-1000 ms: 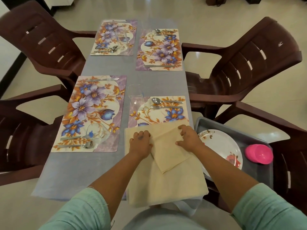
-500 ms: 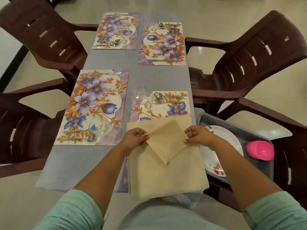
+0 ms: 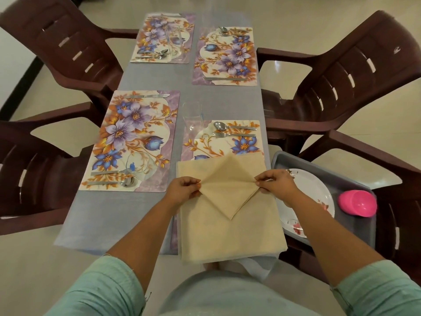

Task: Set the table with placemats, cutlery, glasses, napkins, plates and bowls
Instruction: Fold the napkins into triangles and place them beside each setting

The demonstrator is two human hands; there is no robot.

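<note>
- Left hand (image 3: 185, 190): fingers curled, thumb and fingertips pinching the left corner of the folded napkin (image 3: 229, 190).
- Right hand (image 3: 274, 184): fingers curled, pinching the right corner of the same napkin; the wrist lies over the near edge of the plate (image 3: 319, 197).
- Folded napkin: beige, stretched between the two hands, with one point toward the far side and one toward the person. It rests on a stack of beige napkins (image 3: 230, 236).
- Stack of beige napkins: covers the near half of the near right placemat (image 3: 205, 142) and overhangs the near table edge.
- Near right placemat: carries a spoon (image 3: 219, 125) and a fork (image 3: 219, 134) side by side along its far edge; a clear glass (image 3: 192, 117) stands at its far left corner.
- Near left placemat (image 3: 129, 140): knife at the far edge, two pieces of cutlery at the near edge, a clear glass (image 3: 139, 166) close by them.
- Two far placemats (image 3: 224, 55): each carries cutlery.
- Grey tray (image 3: 355, 226): sits on the chair at the right, holding the white floral plate and a pink bowl (image 3: 356, 202).
- Table (image 3: 102, 217): covered in a grey cloth, with brown plastic chairs on both sides.
- Writing or labels: none legible on any item.
</note>
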